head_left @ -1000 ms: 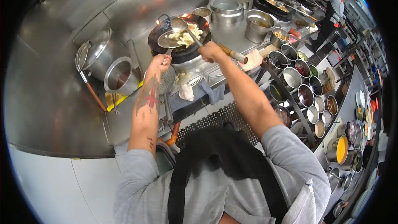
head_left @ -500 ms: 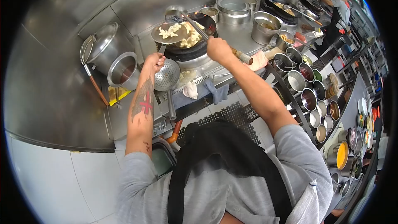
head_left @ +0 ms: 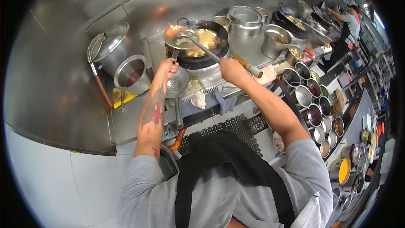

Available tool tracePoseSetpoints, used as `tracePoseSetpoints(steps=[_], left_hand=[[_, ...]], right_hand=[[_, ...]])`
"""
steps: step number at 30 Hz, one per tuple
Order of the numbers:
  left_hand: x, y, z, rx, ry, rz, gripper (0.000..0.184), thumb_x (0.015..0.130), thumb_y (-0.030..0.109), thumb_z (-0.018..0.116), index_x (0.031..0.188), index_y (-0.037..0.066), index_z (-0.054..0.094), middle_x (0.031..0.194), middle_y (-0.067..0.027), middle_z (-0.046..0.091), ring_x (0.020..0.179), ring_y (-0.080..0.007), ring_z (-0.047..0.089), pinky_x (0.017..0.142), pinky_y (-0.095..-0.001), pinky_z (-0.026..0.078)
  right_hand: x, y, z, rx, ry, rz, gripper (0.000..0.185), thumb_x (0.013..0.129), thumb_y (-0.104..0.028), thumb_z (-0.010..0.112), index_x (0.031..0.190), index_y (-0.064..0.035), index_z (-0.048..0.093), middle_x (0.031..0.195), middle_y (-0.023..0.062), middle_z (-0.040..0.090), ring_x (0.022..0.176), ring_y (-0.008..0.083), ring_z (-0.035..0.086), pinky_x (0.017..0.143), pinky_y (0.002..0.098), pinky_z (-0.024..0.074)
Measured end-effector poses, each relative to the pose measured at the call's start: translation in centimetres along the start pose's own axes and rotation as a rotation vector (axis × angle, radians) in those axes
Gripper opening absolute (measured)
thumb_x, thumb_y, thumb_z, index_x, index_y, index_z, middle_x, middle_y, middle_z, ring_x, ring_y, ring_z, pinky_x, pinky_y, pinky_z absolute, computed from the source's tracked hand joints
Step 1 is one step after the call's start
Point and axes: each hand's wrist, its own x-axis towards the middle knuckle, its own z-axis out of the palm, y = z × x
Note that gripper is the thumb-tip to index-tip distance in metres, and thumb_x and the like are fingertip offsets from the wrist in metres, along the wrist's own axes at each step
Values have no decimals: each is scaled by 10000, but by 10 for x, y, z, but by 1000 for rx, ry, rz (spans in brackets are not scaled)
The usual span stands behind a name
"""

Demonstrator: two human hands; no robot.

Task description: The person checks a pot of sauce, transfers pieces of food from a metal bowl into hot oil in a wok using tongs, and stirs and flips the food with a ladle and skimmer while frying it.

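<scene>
Left grip [head_left: 168, 69] holds a skimmer [head_left: 170, 39] over the wok's [head_left: 222, 31] left edge; right grip [head_left: 232, 70], a ladle [head_left: 203, 48].

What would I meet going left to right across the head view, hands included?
Lidded pot, left hand, wok, right hand, pink cloth, other person.

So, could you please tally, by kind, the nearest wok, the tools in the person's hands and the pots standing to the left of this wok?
Wok: 1
Ladle in the right hand: 1
Flat round utensil in the left hand: 1
Lidded pot: 1
Open pot: 1
Total: 5
</scene>
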Motion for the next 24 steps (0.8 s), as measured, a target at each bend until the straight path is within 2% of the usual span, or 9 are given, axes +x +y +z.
tracePoseSetpoints(steps=[4, 6, 7, 10, 15, 16, 19, 22, 24], left_hand=[[-15, -34, -5, 39, 28, -45, 287, 946, 37, 369, 1229, 2, 399, 790, -144, 516, 438, -78, 339, 329, -209, 244], [-19, -27, -4, 2, 28, -47, 284, 948, 42, 376, 1228, 3, 400, 793, -143, 516, 442, -80, 340, 330, -208, 246], [-21, -26, -2, -33, 23, -54, 281, 950, 46, 383, 1228, 3, 400, 796, -142, 517, 446, -82, 342, 331, -208, 248], [-16, -17, 12, -10, 18, -24, 266, 945, 39, 390, 1207, -9, 405, 767, -132, 513, 453, -80, 347, 332, -208, 250], [20, 17, 44, 41, 15, -112, 158, 937, 15, 370, 1085, -20, 413, 736, -123, 505, 427, -86, 356, 323, -214, 247], [30, 19, 39, 29, -4, -159, 59, 928, 20, 344, 948, -13, 389, 719, -127, 501, 419, -101, 360, 331, -227, 249], [25, 14, 26, 85, 54, -25, 56, 927, 14, 350, 949, -15, 393, 708, -124, 498, 411, -100, 348, 323, -232, 241], [10, 18, 25, 67, 36, -32, 136, 932, 14, 367, 1046, -26, 429, 738, -139, 518, 420, -92, 344, 324, -226, 241], [2, 19, 28, 16, 47, -39, 238, 930, 20, 362, 1148, -17, 451, 769, -155, 529, 449, -93, 365, 336, -228, 248]], right_hand=[[52, 9, -1, 148, -134, 144, 212, 822, -93, 532, 907, 53, 659, 912, 273, 672, 888, 392, 674, 787, 455, 545], [51, 5, -26, 498, -216, 424, 247, 823, -124, 538, 937, 50, 673, 978, 287, 661, 933, 383, 666, 825, 443, 536], [49, 4, -23, 499, -218, 425, 247, 823, -124, 538, 937, 50, 673, 978, 287, 661, 933, 383, 666, 825, 443, 536], [61, 12, 23, 434, 149, 429, 244, 811, -110, 529, 916, 59, 671, 983, 320, 646, 969, 433, 642, 873, 465, 516], [36, 26, 32, 319, -44, 217, 263, 847, -156, 528, 997, 49, 599, 879, 322, 641, 885, 458, 639, 832, 517, 501], [31, 34, 27, 359, -120, 109, 264, 849, -152, 527, 1004, 53, 587, 859, 329, 637, 854, 466, 640, 818, 529, 499], [5, 38, -5, 311, 82, 114, 201, 837, -96, 529, 938, 54, 618, 812, 301, 649, 869, 453, 647, 797, 504, 520], [-33, 44, -44, 299, 142, 119, 168, 841, -80, 523, 922, 46, 601, 801, 297, 649, 818, 448, 654, 768, 515, 522], [-27, 62, -25, 281, 119, 101, 167, 834, -71, 528, 927, 45, 604, 811, 300, 650, 812, 445, 658, 761, 513, 525]])
